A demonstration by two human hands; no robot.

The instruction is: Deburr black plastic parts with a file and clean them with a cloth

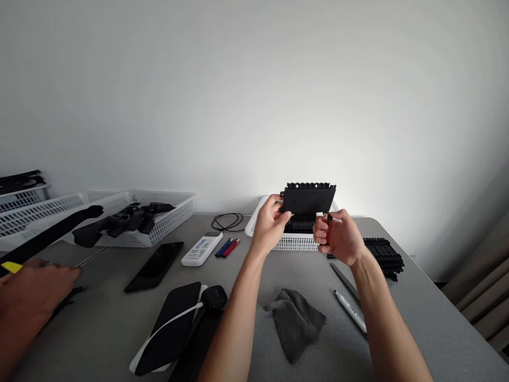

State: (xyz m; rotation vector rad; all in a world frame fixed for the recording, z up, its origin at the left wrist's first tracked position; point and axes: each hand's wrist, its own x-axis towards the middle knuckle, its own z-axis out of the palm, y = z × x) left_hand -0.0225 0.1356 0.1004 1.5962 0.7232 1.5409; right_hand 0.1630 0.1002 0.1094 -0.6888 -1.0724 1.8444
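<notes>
My left hand (271, 220) is closed on the left end of a black plastic panel (308, 200) with a scalloped top edge, thumb in front. The panel is raised above a white basket (296, 243) that contains more black ribbed parts. My right hand (338, 236) is wrapped round a red lighter (328, 227), its top close under the panel's lower right edge. Whether a flame burns there I cannot tell. Below my hands a crumpled dark grey cloth (296, 323) lies on the grey table.
Stacked black ribbed parts (384, 257) sit at right, near a white marker (350, 312). Left are two lighters (227, 248), a white device (202, 249), a phone (154, 266) and a power bank with cable (170, 323). A co-worker's hand (35, 292) works beside a basket of black pieces (159, 233).
</notes>
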